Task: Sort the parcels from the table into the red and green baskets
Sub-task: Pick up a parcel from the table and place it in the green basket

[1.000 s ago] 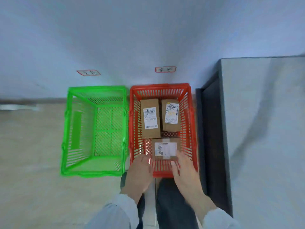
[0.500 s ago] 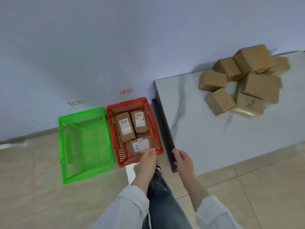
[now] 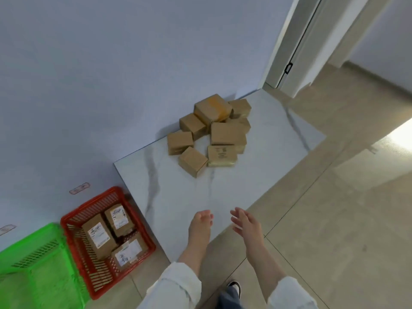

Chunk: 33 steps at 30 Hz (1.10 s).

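currently empty-handed above the near edge of the white marble-look bench (image 3: 178, 197): left hand (image 3: 199, 228) with fingers loosely curled round nothing, right hand (image 3: 245, 224) with fingers spread and slack, likely ready for the next pick. heap of plain brown cardboard parcels (image 3: 211, 132) well apart, piled by the wall (image 3: 111, 85). three labelled brown boxes (image 3: 98, 237) lying label-up in the red plastic basket (image 3: 98, 282), just beside the bench on the floor (image 3: 334, 241), presumably for short carries. green plastic basket (image 3: 33, 248) alongside.
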Each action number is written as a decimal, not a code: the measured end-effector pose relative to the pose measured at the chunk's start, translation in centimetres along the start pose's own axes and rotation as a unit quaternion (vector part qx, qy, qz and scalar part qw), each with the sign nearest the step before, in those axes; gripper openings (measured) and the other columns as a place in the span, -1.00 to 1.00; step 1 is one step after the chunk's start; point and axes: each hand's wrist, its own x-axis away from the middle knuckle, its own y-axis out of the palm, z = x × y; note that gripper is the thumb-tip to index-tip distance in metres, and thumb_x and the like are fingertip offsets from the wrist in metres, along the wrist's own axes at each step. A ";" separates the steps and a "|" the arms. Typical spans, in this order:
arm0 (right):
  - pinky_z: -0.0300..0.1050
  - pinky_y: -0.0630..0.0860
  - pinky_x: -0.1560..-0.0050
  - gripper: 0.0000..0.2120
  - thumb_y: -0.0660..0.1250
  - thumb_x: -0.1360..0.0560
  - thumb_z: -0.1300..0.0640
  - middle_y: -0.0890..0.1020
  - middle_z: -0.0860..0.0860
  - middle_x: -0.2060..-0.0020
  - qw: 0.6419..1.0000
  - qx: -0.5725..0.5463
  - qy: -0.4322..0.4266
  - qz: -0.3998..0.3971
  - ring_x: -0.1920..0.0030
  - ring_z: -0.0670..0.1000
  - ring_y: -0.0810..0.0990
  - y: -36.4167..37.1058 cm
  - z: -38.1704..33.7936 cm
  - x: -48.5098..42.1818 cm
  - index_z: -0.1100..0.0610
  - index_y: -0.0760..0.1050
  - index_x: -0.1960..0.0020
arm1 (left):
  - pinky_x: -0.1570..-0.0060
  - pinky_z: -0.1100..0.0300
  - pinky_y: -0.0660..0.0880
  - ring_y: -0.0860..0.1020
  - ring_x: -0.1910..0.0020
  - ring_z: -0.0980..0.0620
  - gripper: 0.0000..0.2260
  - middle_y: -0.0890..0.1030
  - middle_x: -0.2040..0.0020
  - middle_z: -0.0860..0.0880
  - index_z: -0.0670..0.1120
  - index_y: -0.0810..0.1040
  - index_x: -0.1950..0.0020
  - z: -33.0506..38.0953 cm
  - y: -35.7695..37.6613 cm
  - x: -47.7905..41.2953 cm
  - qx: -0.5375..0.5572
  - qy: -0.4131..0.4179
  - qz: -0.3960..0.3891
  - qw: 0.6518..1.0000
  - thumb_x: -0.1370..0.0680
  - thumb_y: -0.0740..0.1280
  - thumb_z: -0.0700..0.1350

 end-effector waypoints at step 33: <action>-0.09 0.48 -0.06 -0.76 0.21 -0.59 0.10 0.59 0.05 -0.07 0.997 0.014 0.043 -0.057 -0.07 0.04 0.55 -10.9 -23.6 -32.8 0.20 0.46 -0.19 | -0.18 0.13 0.38 0.50 -0.11 -0.02 -0.80 0.53 -0.05 -0.04 -0.11 0.47 -0.19 21.5 24.8 -22.7 -0.010 0.032 0.079 0.996 -0.62 0.15 -0.13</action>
